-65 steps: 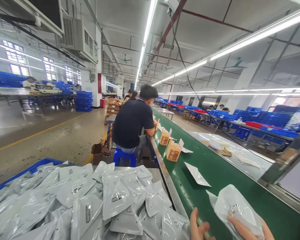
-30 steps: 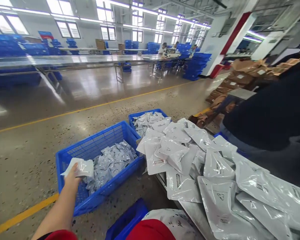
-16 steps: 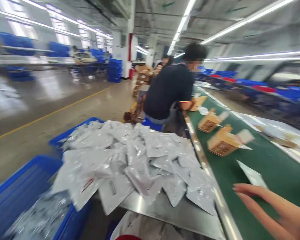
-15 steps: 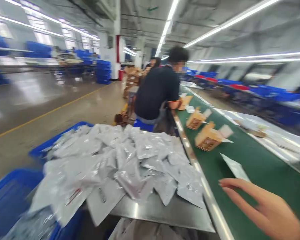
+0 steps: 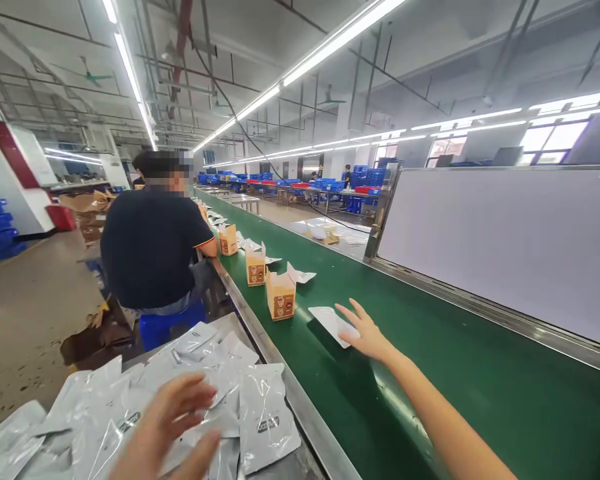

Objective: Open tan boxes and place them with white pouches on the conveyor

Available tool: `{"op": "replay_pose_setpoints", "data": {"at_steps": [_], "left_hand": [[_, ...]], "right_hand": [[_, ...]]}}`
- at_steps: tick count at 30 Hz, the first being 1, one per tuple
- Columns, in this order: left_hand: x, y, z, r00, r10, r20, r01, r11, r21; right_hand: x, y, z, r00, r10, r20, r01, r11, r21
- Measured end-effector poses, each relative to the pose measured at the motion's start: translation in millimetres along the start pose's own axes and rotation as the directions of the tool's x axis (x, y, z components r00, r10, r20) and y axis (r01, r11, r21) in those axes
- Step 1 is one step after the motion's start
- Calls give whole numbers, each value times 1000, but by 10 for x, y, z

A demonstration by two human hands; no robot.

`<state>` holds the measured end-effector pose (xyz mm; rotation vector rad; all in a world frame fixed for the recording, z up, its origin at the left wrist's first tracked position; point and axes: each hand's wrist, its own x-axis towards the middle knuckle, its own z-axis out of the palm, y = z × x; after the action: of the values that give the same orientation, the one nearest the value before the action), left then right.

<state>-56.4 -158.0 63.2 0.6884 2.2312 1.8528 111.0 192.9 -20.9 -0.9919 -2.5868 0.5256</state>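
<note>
My right hand (image 5: 367,335) reaches over the green conveyor belt with its fingers spread. Just at its fingertips is a white pouch (image 5: 329,324), tilted above its shadow; whether the two touch I cannot tell. Low in the head view my left hand (image 5: 173,423), a little blurred, hovers over a heap of silvery-white sealed pouches (image 5: 97,417), fingers apart and nothing in them. A pouch with a dark printed label (image 5: 267,420) lies flat near the belt's edge. Beyond my right hand stands an open orange-and-brown carton (image 5: 281,295), with another pouch (image 5: 301,274) beside it.
More open cartons (image 5: 255,265) line the green conveyor belt (image 5: 405,333) farther off. A co-worker in a dark shirt (image 5: 150,247) sits at the belt's left side. A metal rail (image 5: 260,347) divides belt and pouch table. A pale panel (image 5: 500,247) rises along the right edge.
The view has swung right. My left hand has come into view above the pouch heap. My right hand's fingers have spread beside the tilted pouch.
</note>
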Motion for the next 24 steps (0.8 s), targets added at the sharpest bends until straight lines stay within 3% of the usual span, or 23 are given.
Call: {"op": "replay_pose_setpoints", "data": {"at_steps": [2,5,8,12,16,20,22,24], "left_hand": [[251,-71,579,991,47,122,-42,998,-47],[727,-246,1376,988,42,150,-39,999,-23],[1168,-398,1807,991,56,121,-60,998,30],[1526,-506,1964,986,42,163,-44,999,8],[1617,-528,2084,950,15,311,7,998,-69],[1381,-438,2179,903,97,418,-40,989,-143],[1127,-349,2164,885,183,428,-116,977,-178],[823,-253,2100,861,258,438,-183,961,-206]], "right_hand": [[101,65,77,995,-33,89,35,999,-19],[142,147,114,974,-94,207,101,995,-21],[71,225,117,966,-133,222,140,990,-15],[-85,247,166,977,-185,105,185,983,9],[-252,128,47,986,-155,-65,160,984,82],[-534,-170,-535,971,-34,-235,82,977,196],[-702,-398,-875,948,-74,-310,176,933,315],[-846,-632,-1120,908,-180,-378,354,813,463]]}}
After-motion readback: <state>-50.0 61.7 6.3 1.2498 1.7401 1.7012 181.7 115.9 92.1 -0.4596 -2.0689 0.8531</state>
